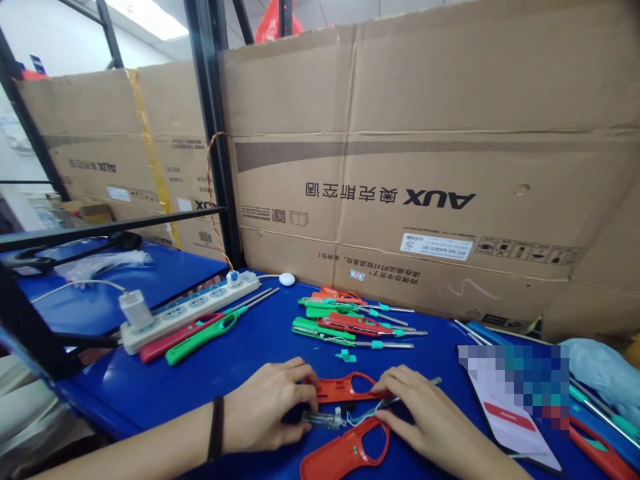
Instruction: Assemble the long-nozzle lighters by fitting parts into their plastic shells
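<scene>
Steadying an orange-red lighter shell (345,390) on the blue worktable (150,393), the left hand (270,407) and right hand (425,413) are apart, fingertips spread on opposite ends for even support; firmness of grip cannot be told. A second shell (345,453) and wired metal tube (320,419) lie beneath. Beyond: long-nosed lighters (350,327), a power strip (190,313), a cardboard carton (400,167).

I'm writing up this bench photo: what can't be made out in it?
- Head view: the left hand and right hand cover much of the wired metal part, hiding its connections.
- Head view: a pixelated patch hides the top of the phone.
- Head view: the bottom edge cuts off the lower orange-red plastic shell.
</scene>
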Available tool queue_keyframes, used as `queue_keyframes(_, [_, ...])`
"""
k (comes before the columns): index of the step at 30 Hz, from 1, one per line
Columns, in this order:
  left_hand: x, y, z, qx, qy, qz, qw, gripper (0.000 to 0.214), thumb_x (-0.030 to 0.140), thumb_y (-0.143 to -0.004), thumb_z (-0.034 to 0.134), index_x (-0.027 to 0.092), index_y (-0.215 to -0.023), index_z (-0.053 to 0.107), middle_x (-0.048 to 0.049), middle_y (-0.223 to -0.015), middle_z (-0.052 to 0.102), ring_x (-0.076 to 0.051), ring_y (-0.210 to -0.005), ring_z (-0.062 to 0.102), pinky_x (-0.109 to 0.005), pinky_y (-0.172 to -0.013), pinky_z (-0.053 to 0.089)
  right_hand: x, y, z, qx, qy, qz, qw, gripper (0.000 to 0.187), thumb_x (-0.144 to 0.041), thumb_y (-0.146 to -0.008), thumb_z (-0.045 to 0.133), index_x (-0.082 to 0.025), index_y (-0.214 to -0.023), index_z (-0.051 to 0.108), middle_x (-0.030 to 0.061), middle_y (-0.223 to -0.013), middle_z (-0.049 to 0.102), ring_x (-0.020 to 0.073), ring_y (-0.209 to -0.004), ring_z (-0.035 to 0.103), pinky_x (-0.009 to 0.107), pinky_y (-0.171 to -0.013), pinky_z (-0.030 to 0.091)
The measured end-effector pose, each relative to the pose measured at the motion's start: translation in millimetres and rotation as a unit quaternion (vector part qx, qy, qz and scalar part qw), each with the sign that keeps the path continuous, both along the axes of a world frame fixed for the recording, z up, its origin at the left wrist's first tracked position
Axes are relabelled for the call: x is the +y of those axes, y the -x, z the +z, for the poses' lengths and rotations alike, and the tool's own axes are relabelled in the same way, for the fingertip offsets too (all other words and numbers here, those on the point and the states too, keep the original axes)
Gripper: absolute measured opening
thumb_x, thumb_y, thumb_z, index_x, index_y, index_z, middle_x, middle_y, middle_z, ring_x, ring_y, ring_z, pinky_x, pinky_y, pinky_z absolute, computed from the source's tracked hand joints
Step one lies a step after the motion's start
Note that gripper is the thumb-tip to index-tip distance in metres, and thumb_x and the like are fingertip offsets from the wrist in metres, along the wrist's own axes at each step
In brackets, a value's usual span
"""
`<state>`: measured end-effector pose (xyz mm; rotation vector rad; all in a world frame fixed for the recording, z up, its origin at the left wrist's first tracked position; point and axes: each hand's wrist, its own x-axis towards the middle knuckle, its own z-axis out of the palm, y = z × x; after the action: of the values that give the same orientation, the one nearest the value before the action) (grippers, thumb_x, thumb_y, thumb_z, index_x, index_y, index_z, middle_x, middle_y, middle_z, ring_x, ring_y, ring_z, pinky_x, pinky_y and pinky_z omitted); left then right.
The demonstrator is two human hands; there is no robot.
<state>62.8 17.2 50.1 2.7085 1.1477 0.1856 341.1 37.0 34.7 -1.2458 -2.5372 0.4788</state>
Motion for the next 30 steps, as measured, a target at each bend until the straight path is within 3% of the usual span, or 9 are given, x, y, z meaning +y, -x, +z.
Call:
queue_keyframes(9, [14.0, 13.6, -14.3, -0.080, -0.049, -0.072, 0.993, 0.013, 0.032, -0.086, 0.062, 0.022, -0.094, 0.063, -0.0047, -0.107, 0.063, -0.020, -0.099, 0.057, -0.028, -0.086, 0.047, -20.7, 12.6, -3.2, -0.023, -0.044, 0.014, 0.999, 0.020, -0.018, -0.080, 0.067, -0.026, -0.098, 0.065, 0.0013, -0.097, 0.067, 0.0232, -0.093, 0.061, 0.036, -0.084, 0.048])
queue_keyframes(14, [14.6, 13.9, -24.5, -0.092, -0.100, -0.136, 0.981, 0.009, 0.025, -0.090, 0.056, 0.019, -0.096, 0.059, -0.0062, -0.105, 0.066, -0.020, -0.102, 0.057, -0.031, -0.098, 0.043, -18.6, 16.5, -2.4, -0.022, -0.038, 0.029, 0.999, 0.012, -0.018, -0.080, 0.066, -0.026, -0.088, 0.062, -0.0006, -0.092, 0.066, 0.0209, -0.091, 0.063, 0.037, -0.090, 0.047])
queue_keyframes(18, [14.1, 14.2, -28.9, -0.103, -0.127, -0.139, 0.977, 0.006, 0.020, -0.090, 0.054, 0.018, -0.093, 0.058, -0.0061, -0.102, 0.068, -0.019, -0.100, 0.059, -0.030, -0.101, 0.041, -16.0, 18.3, -6.1, -0.019, -0.014, 0.028, 0.999, 0.011, -0.024, -0.084, 0.064, -0.026, -0.095, 0.062, 0.0031, -0.102, 0.067, 0.0241, -0.106, 0.061, 0.039, -0.096, 0.045])
queue_keyframes(22, [15.2, 14.9, -26.8, -0.125, -0.081, -0.114, 0.982, 0.007, 0.023, -0.085, 0.060, 0.019, -0.091, 0.059, -0.0049, -0.109, 0.066, -0.019, -0.104, 0.057, -0.030, -0.097, 0.044, -14.6, 18.9, -5.2, -0.033, -0.001, 0.020, 0.999, 0.011, -0.027, -0.086, 0.063, -0.025, -0.096, 0.062, 0.0058, -0.107, 0.066, 0.0272, -0.111, 0.058, 0.044, -0.097, 0.043])
queue_keyframes(27, [16.7, 16.2, -24.6, -0.160, -0.017, -0.090, 0.983, 0.010, 0.026, -0.081, 0.066, 0.020, -0.087, 0.060, -0.0052, -0.111, 0.064, -0.020, -0.106, 0.055, -0.030, -0.093, 0.046, -11.4, 24.4, -2.8, -0.020, -0.034, 0.046, 0.998, 0.011, -0.012, -0.084, 0.060, -0.023, -0.084, 0.061, 0.0006, -0.087, 0.066, 0.0192, -0.087, 0.063, 0.031, -0.082, 0.050])
queue_keyframes(30, [14.6, 17.0, -24.4, -0.180, 0.000, -0.083, 0.980, 0.010, 0.026, -0.082, 0.065, 0.020, -0.088, 0.060, -0.0062, -0.109, 0.065, -0.020, -0.105, 0.056, -0.030, -0.092, 0.046, -11.7, 25.9, -5.4, -0.009, -0.079, 0.060, 0.995, 0.012, -0.010, -0.083, 0.059, -0.022, -0.082, 0.060, -0.0004, -0.083, 0.066, 0.0177, -0.080, 0.063, 0.031, -0.082, 0.049])
